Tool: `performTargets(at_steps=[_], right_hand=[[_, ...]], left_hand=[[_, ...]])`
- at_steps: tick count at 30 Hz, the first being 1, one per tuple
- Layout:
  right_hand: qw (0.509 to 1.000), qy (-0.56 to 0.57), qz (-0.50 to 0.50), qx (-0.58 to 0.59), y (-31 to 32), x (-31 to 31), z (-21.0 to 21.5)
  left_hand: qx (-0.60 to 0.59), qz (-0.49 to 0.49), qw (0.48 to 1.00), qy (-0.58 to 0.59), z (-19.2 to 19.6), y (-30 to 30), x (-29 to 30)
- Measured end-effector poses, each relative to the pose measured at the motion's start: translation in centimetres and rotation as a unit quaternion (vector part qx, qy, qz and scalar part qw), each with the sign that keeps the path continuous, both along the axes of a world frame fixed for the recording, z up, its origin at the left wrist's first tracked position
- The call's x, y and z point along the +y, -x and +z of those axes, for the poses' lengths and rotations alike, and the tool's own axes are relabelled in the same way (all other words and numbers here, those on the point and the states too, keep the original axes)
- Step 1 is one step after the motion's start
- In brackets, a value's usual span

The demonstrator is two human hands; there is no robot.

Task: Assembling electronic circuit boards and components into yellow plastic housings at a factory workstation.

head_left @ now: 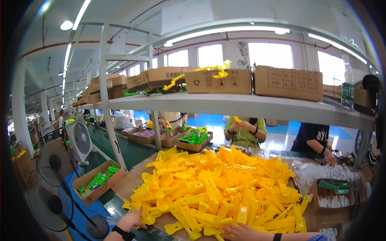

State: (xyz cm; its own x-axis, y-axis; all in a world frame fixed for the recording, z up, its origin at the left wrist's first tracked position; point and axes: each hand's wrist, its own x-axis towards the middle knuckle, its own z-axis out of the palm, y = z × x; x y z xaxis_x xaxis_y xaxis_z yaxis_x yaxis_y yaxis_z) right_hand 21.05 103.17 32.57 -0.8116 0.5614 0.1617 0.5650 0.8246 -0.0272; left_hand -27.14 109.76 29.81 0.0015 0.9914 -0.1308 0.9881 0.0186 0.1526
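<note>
A big heap of yellow plastic parts (217, 180), many of them long and trough-shaped, covers the table in front of me. My left hand (132, 219) is at the heap's near left edge, fingers apart, beside a rounded yellow part (148, 218). Whether it touches that part I cannot tell. At the near edge, my right hand (240, 232) lies with fingers stretched out against the lowest yellow parts, gripping none of them. Both wrists wear dark bands.
A carton of green parts (99, 181) stands left, near black fans (50, 201). Another green-filled carton (195, 138) sits beyond the heap. Right are clear plastic pieces (317, 172) and a carton of green-wired parts (333, 193). A shelf (241, 101) spans above; people work across the table.
</note>
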Motion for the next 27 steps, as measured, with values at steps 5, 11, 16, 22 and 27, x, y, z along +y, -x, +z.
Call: performTargets(at_steps=[5, 11, 16, 22, 27], right_hand=[[0.997, 0.048, -0.043, 0.048, -0.2, -2.1, 2.6], [0.991, 0.040, -0.105, 0.067, -0.2, -5.0, 3.1], [0.974, 0.014, -0.198, 0.106, -2.1, -7.9, 2.7], [0.949, 0.018, -0.295, 0.114, -4.7, -10.9, 2.6], [0.947, 0.025, -0.301, 0.110, -4.9, -11.8, 2.5]], left_hand=[[-0.072, -0.102, 0.948, -0.294, 18.4, -3.6, 4.5], [-0.029, -0.035, 0.770, -0.637, 32.7, -5.3, 14.9], [0.158, 0.012, 0.738, -0.656, 39.2, -7.6, 18.0], [0.039, -0.030, 0.782, -0.621, 40.7, -8.6, 19.8], [0.171, -0.128, 0.654, -0.726, 38.6, -8.9, 20.0]])
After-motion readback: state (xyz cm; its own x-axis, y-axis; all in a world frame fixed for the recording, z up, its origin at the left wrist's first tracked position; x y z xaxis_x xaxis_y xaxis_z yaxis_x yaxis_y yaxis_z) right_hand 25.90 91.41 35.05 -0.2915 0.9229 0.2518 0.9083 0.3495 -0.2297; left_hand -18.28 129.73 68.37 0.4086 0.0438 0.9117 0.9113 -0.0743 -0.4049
